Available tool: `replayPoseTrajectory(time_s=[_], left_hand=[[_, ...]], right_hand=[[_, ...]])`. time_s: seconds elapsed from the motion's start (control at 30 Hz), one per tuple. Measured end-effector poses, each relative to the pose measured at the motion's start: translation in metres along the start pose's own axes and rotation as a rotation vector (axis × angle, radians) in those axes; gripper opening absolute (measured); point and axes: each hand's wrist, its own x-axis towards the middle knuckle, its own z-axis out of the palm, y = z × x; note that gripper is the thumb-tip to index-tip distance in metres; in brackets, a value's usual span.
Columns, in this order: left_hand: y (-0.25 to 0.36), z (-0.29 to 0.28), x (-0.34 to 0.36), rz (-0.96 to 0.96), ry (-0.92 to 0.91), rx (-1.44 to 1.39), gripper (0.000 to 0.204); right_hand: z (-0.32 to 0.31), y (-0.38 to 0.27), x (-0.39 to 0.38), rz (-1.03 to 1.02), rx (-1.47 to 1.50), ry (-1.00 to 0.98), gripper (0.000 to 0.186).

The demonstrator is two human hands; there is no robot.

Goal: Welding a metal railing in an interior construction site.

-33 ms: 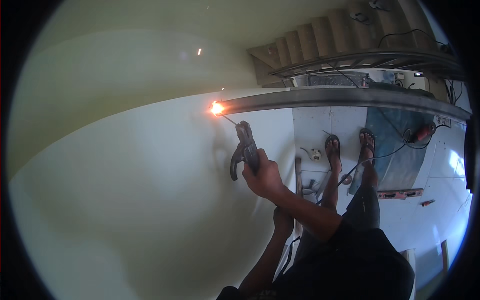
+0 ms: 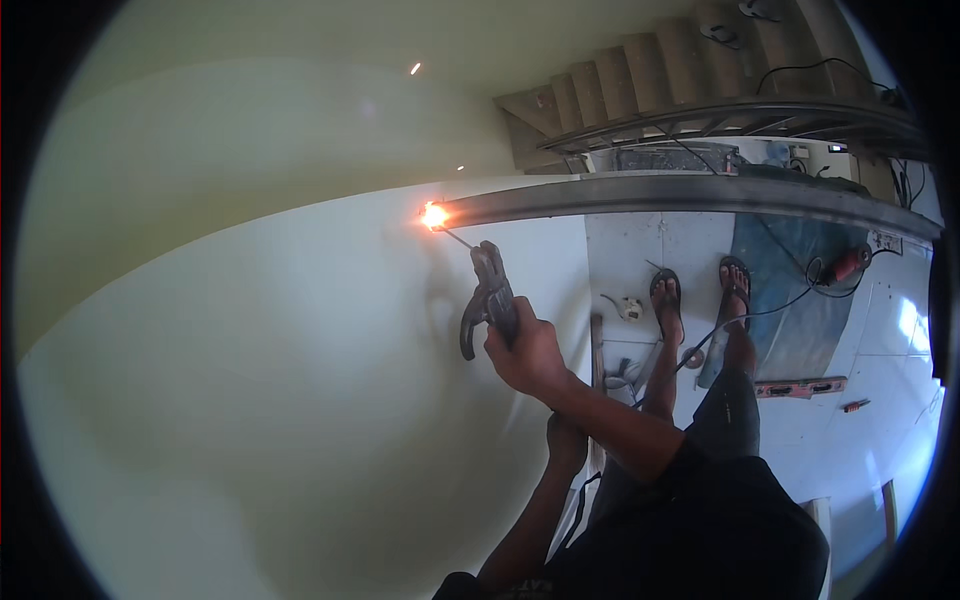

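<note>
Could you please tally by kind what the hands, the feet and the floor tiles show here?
Electrode holder, gripped by the right hand, rod sparking at the steel beam: 1
Sandals on the feet: 2
Red spirit level on the tiles: 1
Total: 4
The left hand steadies the right forearm.

White tiled floor (image 2: pixel 900 440) at three o'clock carries a blue tarp (image 2: pixel 790 300), an orange spirit level (image 2: pixel 800 387) (just below the tarp), black cable (image 2: pixel 770 312) and sandalled feet (image 2: pixel 668 300).
</note>
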Motion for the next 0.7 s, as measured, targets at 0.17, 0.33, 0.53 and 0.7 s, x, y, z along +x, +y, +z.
replayPoseTrajectory(time_s=[0.17, 0.33, 0.53, 0.7], left_hand=[[0.0058, -0.0028, 0.0007, 0.071, 0.064, -0.03, 0.014], [0.0096, -0.0045, 0.0021, 0.076, 0.059, -0.034, 0.014], [0.0091, -0.0046, 0.0022, 0.062, 0.068, -0.051, 0.014], [0.0064, -0.0031, 0.0018, 0.054, 0.049, -0.042, 0.014]], right_hand=[[-0.0002, -0.0019, 0.002, -0.015, -0.017, 0.014, 0.032], [-0.0006, -0.0008, 0.0031, -0.044, -0.014, 0.015, 0.031], [0.0001, 0.0005, 0.0029, -0.038, -0.004, 0.001, 0.031], [-0.0012, -0.0016, 0.0016, -0.041, 0.001, 0.022, 0.031]])
